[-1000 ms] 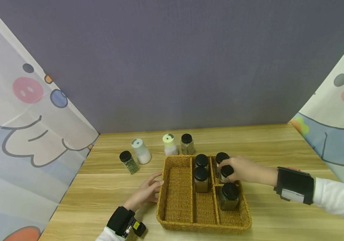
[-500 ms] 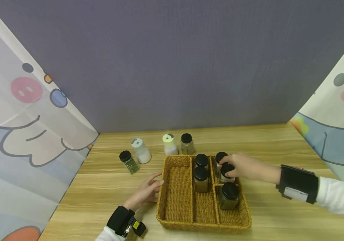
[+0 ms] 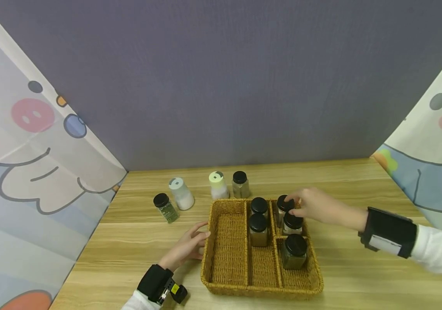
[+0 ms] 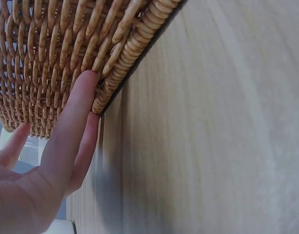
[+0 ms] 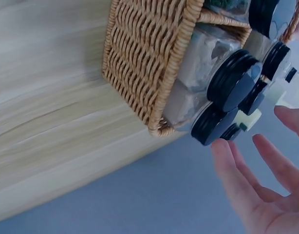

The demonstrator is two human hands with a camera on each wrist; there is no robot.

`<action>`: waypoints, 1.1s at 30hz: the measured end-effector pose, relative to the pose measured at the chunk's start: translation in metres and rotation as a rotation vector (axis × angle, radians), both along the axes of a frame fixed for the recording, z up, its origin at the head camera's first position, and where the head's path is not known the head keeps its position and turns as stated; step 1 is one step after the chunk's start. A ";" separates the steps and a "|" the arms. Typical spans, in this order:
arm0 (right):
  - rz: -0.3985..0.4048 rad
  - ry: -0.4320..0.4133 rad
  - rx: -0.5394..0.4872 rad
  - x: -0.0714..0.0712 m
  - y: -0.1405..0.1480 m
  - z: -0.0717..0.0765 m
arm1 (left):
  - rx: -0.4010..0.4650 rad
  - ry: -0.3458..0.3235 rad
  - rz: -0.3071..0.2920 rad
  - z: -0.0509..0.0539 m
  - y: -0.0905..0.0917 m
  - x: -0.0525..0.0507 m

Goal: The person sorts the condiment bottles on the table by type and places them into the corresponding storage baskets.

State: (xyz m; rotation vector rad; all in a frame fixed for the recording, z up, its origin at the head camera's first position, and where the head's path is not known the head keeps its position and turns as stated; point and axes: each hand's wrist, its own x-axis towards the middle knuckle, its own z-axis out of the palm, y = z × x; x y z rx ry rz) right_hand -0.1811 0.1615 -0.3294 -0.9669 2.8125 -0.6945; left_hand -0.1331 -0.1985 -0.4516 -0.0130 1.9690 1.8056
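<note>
Inside the basket point(image 3: 226, 254) at two o'clock sits the nearer jar point(image 3: 293, 224) of a pair, which we judge stiff, light, perhaps breakable, best gripped round its lid. It lies at eight o'clock from our right hand point(image 3: 315, 207), fingers spread; our left hand point(image 3: 187, 248) rests extended fingers against the basket's nine o'clock wall.

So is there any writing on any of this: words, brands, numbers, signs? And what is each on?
Nothing legible anywhere.
Green herb jar: what looks like print on its side, too small and blurred.
Shaker with the pale-blue lid, shaker with the yellow lid: grey marks on top, no letters I can make out.
Black-lidded jars in the wicker basket: no text I can make out.
</note>
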 end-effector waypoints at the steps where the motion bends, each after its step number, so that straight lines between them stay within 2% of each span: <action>1: -0.011 0.002 -0.006 0.000 0.001 0.001 | 0.000 0.000 0.001 0.000 0.000 0.000; 5: -0.060 -0.027 -0.025 -0.003 0.006 0.003 | 0.000 0.001 0.001 0.001 0.001 0.001; 11: -0.112 -0.021 -0.084 -0.009 0.018 -0.001 | 0.001 0.002 -0.003 0.001 0.000 0.001; 16: -0.172 -0.012 -0.120 -0.011 0.029 -0.009 | 0.001 0.000 -0.006 0.000 0.000 0.001; 21: -0.219 -0.040 -0.160 -0.010 0.038 -0.018 | 0.004 -0.004 -0.008 0.000 -0.001 0.001; 33: -0.270 -0.111 -0.262 0.000 0.050 -0.043 | 0.031 -0.008 -0.001 0.004 0.001 0.002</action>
